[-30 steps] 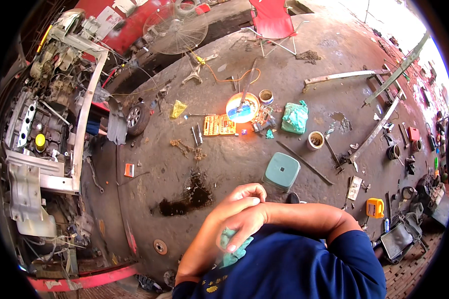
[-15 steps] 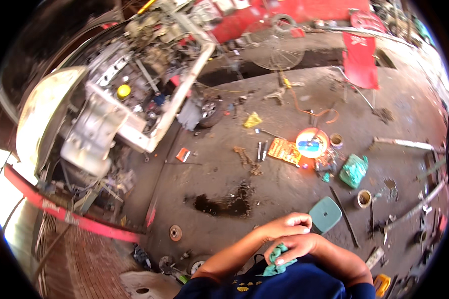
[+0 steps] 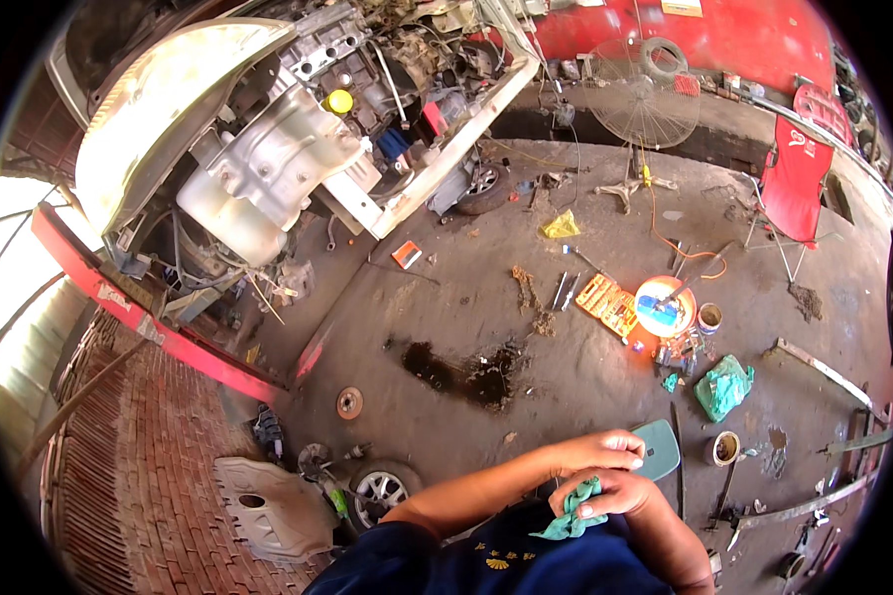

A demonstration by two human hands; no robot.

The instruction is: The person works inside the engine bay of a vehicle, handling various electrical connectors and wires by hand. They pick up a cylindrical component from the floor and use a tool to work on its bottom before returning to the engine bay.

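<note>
My right hand [image 3: 610, 493] is closed around a crumpled green cloth [image 3: 574, 516] in front of my dark blue shirt. Part of the cloth hangs out below the fingers. Just above it, my left hand [image 3: 600, 452] is held with its fingers curled in, close to the right wrist. Whatever the left fingers hold, if anything, is hidden. Beyond both hands, a green plastic stool [image 3: 660, 451] stands on the floor, partly covered by them.
At the upper left is a car front with an exposed engine [image 3: 332, 50] and a red bar [image 3: 159, 332]. An orange tool case [image 3: 605, 304], a lit round basin [image 3: 665, 305], a green bag [image 3: 724, 389] and an oil stain [image 3: 461, 375] lie ahead. A fan [image 3: 640, 94] and red chair [image 3: 799, 178] stand farther off.
My view has swung left, so the surroundings have shifted, with more brick floor and a wheel showing. Both hands keep nearly the same pose, and the right one still holds the green cloth.
</note>
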